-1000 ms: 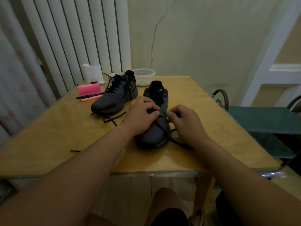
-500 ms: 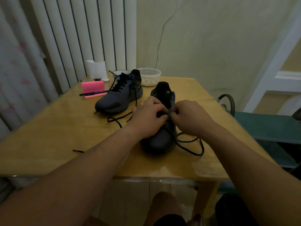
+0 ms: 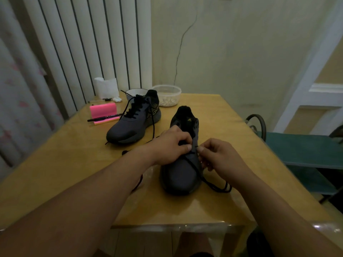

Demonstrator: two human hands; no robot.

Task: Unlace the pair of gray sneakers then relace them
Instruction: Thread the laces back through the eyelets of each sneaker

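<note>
A gray sneaker (image 3: 181,175) stands on the yellow worktop (image 3: 55,164) at the centre of the frame, toe toward the bottom edge. The left hand (image 3: 170,145) curls over its upper, grip grasping the eyelet flap. The right hand (image 3: 220,156), just right of it, pinches the black lace (image 3: 213,184), which loops beside the toe. A second gray sneaker (image 3: 133,125), laced, sits further up and left, near a pink notepad (image 3: 104,112).

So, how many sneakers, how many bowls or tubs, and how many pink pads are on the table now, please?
Sneakers: 2, the far sneaker and the near sneaker
Bowls or tubs: 2, the white bowl and the clear tub
Pink pads: 1, the pink pad
Total: 5
</note>
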